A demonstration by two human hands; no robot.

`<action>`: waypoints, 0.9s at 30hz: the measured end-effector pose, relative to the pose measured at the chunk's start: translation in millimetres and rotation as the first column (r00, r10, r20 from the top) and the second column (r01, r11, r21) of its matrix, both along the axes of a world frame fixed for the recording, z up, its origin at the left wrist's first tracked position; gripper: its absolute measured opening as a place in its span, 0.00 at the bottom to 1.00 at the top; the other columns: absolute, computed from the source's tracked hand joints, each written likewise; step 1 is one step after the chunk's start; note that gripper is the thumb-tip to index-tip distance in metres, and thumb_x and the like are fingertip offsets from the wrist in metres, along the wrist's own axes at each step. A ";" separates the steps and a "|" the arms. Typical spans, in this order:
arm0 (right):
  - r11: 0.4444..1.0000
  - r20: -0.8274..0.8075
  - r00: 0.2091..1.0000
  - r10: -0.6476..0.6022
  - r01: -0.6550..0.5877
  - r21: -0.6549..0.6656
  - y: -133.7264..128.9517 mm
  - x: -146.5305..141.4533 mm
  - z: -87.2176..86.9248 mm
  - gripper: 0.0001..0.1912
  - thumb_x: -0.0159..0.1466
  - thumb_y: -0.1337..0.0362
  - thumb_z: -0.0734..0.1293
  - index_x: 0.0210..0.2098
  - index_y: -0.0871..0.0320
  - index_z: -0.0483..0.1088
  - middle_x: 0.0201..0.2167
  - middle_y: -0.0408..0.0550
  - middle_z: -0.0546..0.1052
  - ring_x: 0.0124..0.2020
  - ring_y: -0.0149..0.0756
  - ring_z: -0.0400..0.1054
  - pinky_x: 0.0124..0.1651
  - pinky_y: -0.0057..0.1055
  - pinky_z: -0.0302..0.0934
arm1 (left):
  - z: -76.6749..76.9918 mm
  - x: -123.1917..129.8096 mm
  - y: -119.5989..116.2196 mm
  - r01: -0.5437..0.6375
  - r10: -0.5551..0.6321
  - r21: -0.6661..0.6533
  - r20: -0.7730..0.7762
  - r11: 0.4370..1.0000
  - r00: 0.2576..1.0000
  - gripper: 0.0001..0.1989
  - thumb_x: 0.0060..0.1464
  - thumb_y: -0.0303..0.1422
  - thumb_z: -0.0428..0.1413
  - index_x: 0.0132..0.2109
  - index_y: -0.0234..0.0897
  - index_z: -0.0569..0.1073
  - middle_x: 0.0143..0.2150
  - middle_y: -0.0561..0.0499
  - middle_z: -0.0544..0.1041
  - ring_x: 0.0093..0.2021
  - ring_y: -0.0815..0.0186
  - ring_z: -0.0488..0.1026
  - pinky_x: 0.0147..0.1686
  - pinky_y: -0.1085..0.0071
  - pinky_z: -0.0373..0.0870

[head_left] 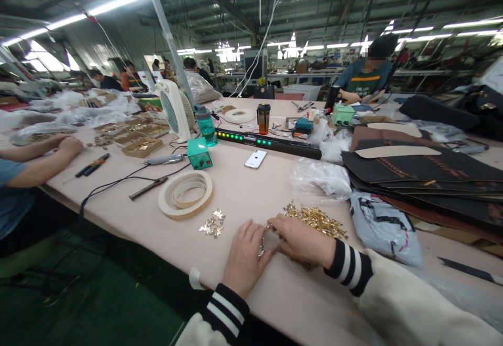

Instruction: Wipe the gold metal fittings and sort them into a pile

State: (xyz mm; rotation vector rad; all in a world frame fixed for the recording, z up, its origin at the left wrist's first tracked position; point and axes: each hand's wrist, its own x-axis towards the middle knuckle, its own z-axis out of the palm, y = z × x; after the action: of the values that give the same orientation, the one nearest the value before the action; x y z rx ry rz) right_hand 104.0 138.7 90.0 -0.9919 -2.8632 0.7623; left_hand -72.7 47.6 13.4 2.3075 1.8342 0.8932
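Observation:
Close together over the near edge of the table, my left hand and my right hand both have curled fingers. Small shiny metal bits show at the fingertips of each, too small and too covered to name. Between the hands lies a pale patch that I cannot make out. Just beyond my right hand spreads a pile of small gold metal pieces. A smaller cluster of pale gold metal pieces lies to the left of my left hand.
Tape rolls, a green control box, a phone and a black light bar stand farther back. Stacked dark leather panels and a plastic bag lie right. A co-worker's hands rest at the left.

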 end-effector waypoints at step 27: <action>0.994 0.027 0.999 0.017 -0.020 0.107 -39.3 3.9 -42.8 0.58 0.61 0.28 0.61 0.75 0.61 0.47 0.76 0.68 0.43 0.75 0.74 0.32 0.73 0.69 0.35 | -26.3 -19.8 -33.6 -0.198 0.203 0.074 -0.058 0.977 0.978 0.31 0.67 0.29 0.46 0.74 0.38 0.51 0.70 0.39 0.65 0.70 0.54 0.63 0.65 0.49 0.69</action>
State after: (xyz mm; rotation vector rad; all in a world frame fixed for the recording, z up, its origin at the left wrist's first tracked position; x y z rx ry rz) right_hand 107.9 99.4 47.2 -0.9711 -2.9040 0.5938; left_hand -92.5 14.1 -12.9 2.2450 2.1272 0.9273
